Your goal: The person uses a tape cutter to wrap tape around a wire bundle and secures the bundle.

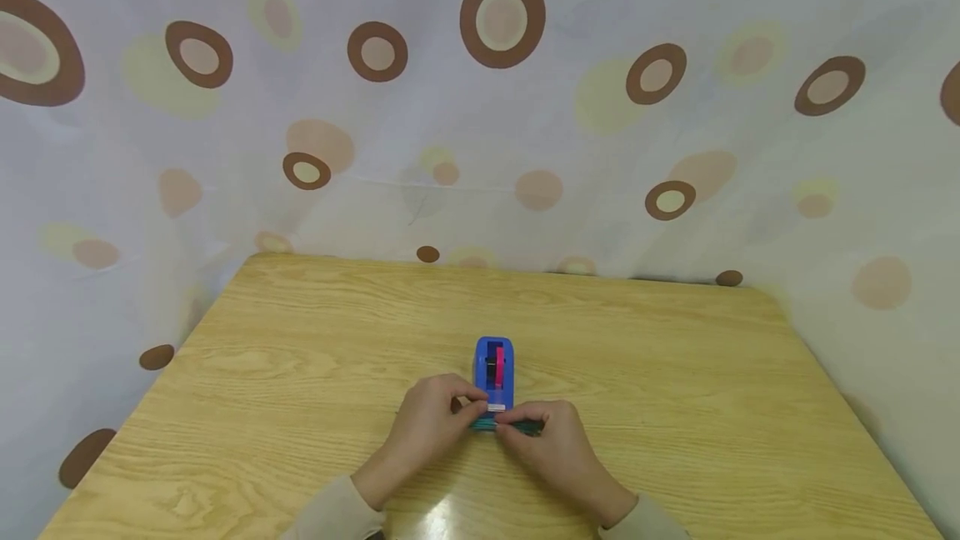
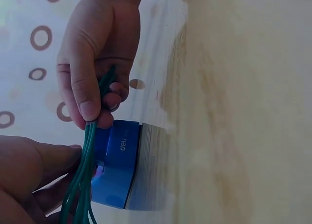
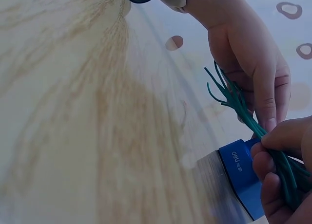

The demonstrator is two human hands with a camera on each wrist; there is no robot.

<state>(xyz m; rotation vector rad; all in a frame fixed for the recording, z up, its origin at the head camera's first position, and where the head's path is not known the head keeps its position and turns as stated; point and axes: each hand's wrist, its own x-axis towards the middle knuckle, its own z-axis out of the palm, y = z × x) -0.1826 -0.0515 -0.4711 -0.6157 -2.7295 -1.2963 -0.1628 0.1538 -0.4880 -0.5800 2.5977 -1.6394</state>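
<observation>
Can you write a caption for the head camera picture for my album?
Left-hand grip and right-hand grip hold green strands by a blue tape dispenser on a wooden table.

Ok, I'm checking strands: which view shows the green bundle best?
Right wrist: the green bundle fans into separate ends there. Left wrist shows it close up but cut off at the bottom; head shows it tiny and partly hidden.

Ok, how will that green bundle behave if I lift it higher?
The green bundle is probably springy rather than limp: its loose ends hold outward curves. It is likely light, being thin strands pinched by the right hand. It may splay if released, since those ends already fan apart.
</observation>
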